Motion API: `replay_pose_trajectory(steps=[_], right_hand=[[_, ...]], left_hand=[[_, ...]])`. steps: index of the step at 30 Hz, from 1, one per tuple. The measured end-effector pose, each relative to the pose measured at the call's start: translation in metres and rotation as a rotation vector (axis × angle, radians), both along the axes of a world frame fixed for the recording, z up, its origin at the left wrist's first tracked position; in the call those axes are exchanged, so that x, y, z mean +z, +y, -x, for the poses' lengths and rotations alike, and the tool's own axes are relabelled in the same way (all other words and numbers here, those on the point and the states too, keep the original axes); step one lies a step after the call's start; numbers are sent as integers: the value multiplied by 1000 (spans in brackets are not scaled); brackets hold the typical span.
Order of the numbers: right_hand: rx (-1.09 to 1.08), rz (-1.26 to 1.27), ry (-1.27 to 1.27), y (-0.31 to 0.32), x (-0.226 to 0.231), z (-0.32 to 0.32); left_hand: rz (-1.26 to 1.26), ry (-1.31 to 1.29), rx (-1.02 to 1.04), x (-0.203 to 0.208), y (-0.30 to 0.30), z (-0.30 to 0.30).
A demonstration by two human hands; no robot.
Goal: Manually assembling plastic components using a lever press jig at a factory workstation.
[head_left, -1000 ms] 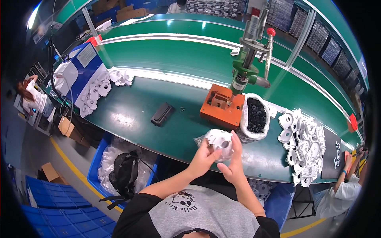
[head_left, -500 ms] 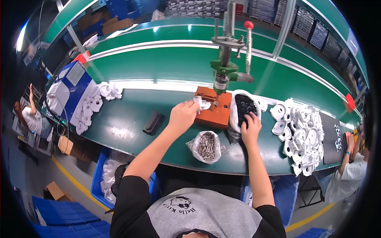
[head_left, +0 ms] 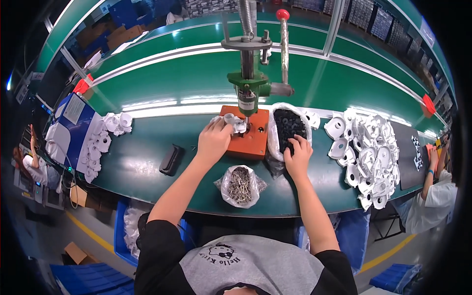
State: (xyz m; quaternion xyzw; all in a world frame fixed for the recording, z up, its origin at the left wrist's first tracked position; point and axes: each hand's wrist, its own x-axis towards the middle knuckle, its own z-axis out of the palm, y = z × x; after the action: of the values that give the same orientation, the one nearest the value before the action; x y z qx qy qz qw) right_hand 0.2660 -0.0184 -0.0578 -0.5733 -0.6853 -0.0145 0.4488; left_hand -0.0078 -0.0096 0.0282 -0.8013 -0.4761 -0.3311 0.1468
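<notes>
My left hand (head_left: 215, 140) is closed on a white plastic part (head_left: 238, 126), holding it on the orange base block (head_left: 249, 145) under the spindle of a green hand press (head_left: 248, 88). Its fingers hide some of the part. To the right, my right hand (head_left: 298, 156) reaches over the near rim of a clear plastic bag (head_left: 275, 147) filled with small black parts (head_left: 289, 123). The thumb and fingers there are bent but apart, with the fingertips at the black parts. I see nothing held in them.
An open bag of metal screws (head_left: 240, 186) stands in front of the press. A black case (head_left: 171, 160) lies left of it. White plastic parts (head_left: 371, 152) are heaped at right, more beside a blue-and-white machine (head_left: 73, 123). A co-worker (head_left: 432, 206) sits far right.
The whole view has shifted, so the bench sits farther left in it. The white part in my left hand is turned and sits further under the spindle. My right hand stays at the black parts.
</notes>
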Motion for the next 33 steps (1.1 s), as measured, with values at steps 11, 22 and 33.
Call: replay_pose_trajectory(steps=[11, 22, 33], right_hand=[[-65, 46, -109, 0, -5, -1], [-47, 37, -47, 0, -3, 0], [-9, 133, -153, 10, 13, -16]], left_hand=[[-47, -44, -83, -17, 8, -6], [256, -91, -240, -11, 12, 8], [154, -209, -209, -27, 10, -7]])
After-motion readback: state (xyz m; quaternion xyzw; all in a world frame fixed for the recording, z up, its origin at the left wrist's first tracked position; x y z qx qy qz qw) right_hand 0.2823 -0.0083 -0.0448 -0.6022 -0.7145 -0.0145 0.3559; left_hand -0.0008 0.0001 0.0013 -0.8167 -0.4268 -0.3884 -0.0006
